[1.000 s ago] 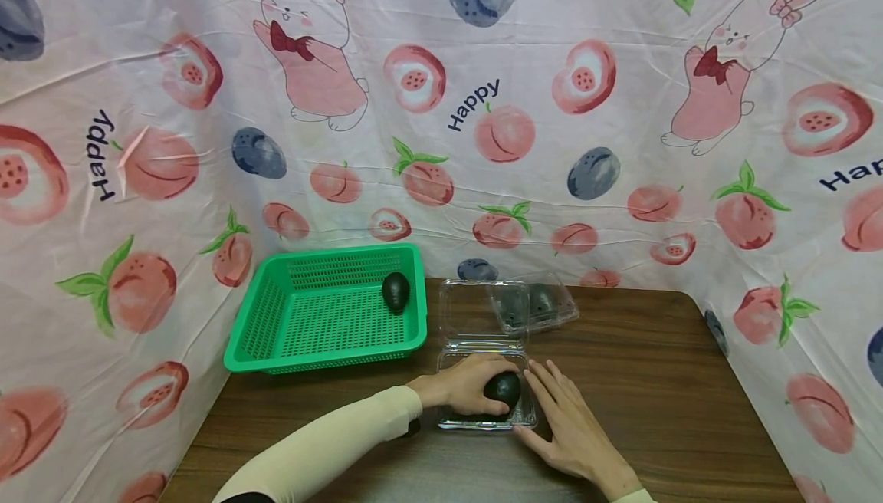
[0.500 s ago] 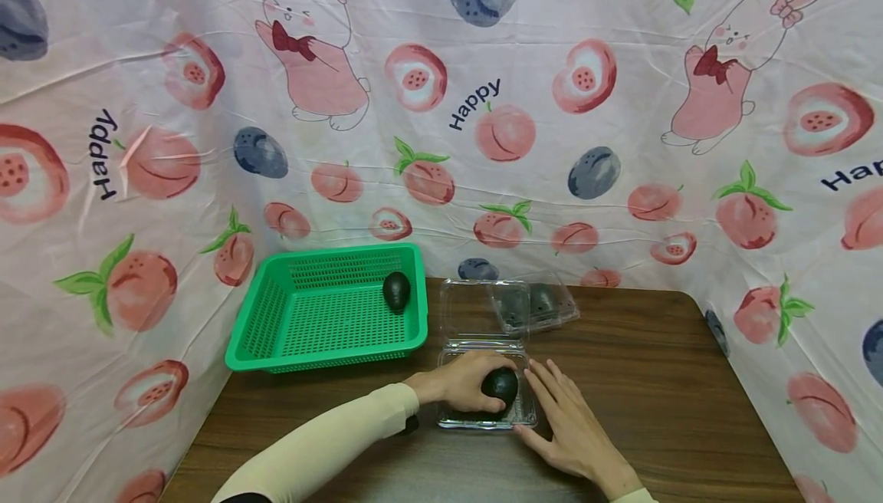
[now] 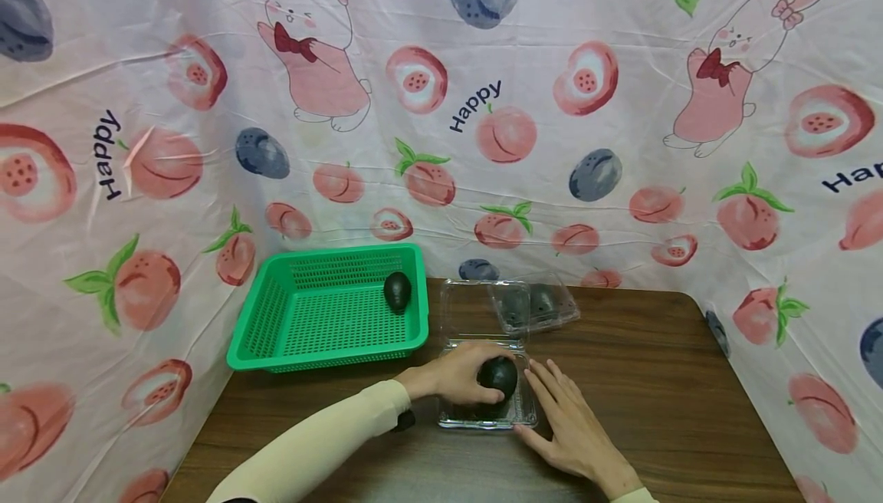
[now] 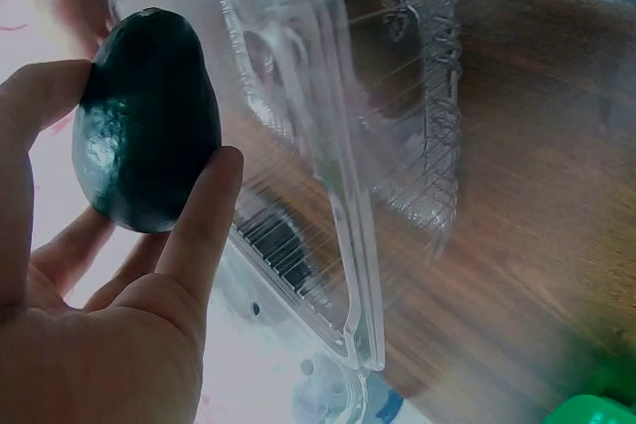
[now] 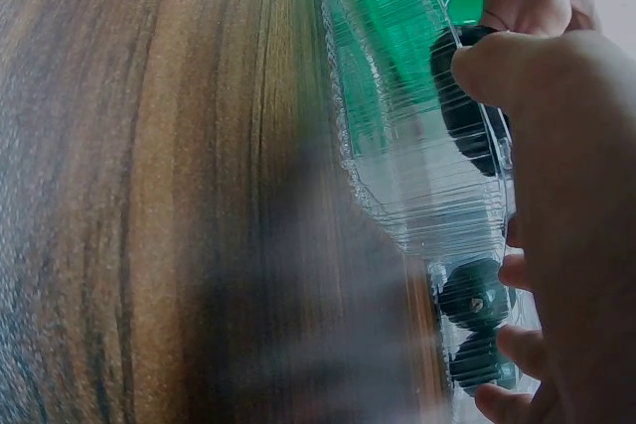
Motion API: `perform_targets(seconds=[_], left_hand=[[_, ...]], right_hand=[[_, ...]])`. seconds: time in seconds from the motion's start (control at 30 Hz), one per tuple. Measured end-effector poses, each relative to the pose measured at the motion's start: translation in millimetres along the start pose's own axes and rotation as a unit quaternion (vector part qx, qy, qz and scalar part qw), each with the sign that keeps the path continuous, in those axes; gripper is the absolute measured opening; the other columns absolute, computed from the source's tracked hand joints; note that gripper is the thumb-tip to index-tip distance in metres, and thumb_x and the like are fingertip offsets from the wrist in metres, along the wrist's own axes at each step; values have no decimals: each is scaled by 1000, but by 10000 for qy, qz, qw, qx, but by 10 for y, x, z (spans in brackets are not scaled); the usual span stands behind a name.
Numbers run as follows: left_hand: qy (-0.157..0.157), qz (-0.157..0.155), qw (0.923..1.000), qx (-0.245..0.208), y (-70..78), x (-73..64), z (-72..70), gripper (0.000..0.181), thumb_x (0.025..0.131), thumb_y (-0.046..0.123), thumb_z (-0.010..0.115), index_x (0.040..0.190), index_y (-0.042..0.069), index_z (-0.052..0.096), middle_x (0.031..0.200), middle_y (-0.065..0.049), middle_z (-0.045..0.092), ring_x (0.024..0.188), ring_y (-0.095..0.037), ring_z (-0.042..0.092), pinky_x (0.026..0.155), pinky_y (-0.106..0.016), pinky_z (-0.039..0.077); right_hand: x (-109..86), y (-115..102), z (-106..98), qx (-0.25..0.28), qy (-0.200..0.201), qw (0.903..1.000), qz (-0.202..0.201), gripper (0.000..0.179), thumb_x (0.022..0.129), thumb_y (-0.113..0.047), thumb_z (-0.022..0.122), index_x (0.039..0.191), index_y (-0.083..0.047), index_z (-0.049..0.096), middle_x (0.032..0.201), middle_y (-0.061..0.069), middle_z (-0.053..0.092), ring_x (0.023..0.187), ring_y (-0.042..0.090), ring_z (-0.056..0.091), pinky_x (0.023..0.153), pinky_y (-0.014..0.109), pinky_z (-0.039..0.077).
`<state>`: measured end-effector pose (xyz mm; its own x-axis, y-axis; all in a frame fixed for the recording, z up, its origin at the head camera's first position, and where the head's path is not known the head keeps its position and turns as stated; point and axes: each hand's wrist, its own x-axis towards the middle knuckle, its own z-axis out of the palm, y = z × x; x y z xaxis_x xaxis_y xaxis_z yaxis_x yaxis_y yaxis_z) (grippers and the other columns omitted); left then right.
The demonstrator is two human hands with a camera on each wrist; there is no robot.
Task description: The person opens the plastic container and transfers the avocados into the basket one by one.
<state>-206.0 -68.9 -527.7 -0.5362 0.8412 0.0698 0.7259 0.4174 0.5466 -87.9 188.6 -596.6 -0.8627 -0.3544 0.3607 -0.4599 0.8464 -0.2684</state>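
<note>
My left hand (image 3: 458,375) grips a dark avocado (image 3: 498,377) between thumb and fingers, over the base of a clear plastic clamshell box (image 3: 520,409). In the left wrist view, the avocado (image 4: 149,121) is held lengthwise, its skin smooth and shiny. The clamshell's lid (image 3: 483,307) stands raised at the back. My right hand (image 3: 576,434) lies along the box's right side, fingers extended; in the right wrist view its thumb reaches the rim. Through the ridged wall (image 5: 447,215) a dark avocado (image 5: 462,111) shows. My left hand hides part of the box's inside.
A green plastic basket (image 3: 324,359) stands at the back left with one avocado (image 3: 397,292) in it. Behind the raised lid, a second clear clamshell (image 3: 569,310) contains dark avocados (image 3: 543,301). A printed cloth (image 3: 414,12) surrounds the wooden table (image 3: 641,365).
My left hand, still gripping the avocado, has shifted slightly toward the back and left of the box. The right hand stays in place.
</note>
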Motion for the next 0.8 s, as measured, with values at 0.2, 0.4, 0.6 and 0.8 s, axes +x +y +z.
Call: perform_targets(seconds=[0.2,0.4,0.6,0.8], left_hand=[[72,33,9999,-74,-1,-32,-20,62,100,31,85,156,13,65,156,-7,70,134,-20,72,105,-26,61],[159,-67,9995,-260,4,-77,-94,62,100,31,85,156,14,65,154,-7,70,123,-18,74,99,-26,61],[366,-62,9988,-318,12,-125,-208,62,101,29,85,156,12,65,150,-8,71,106,-12,72,89,-19,59],[674,-76,9963,-532,33,-187,-366,61,101,26,86,157,13,64,153,-11,70,125,-26,77,91,-19,64]], right_hand=[[-1,-19,-1,67,-125,9999,74,90,99,-54,83,168,-4,52,177,18,49,163,51,46,121,76,48],[5,-29,0,58,-117,9999,30,90,99,-52,83,168,-4,52,177,18,49,162,52,46,121,76,49],[17,-34,3,24,-68,10000,4,90,99,-52,84,167,-3,52,176,19,50,161,52,47,120,75,49],[23,-46,0,9,-66,10000,16,90,98,-51,84,167,-2,53,176,20,51,161,52,47,120,76,50]])
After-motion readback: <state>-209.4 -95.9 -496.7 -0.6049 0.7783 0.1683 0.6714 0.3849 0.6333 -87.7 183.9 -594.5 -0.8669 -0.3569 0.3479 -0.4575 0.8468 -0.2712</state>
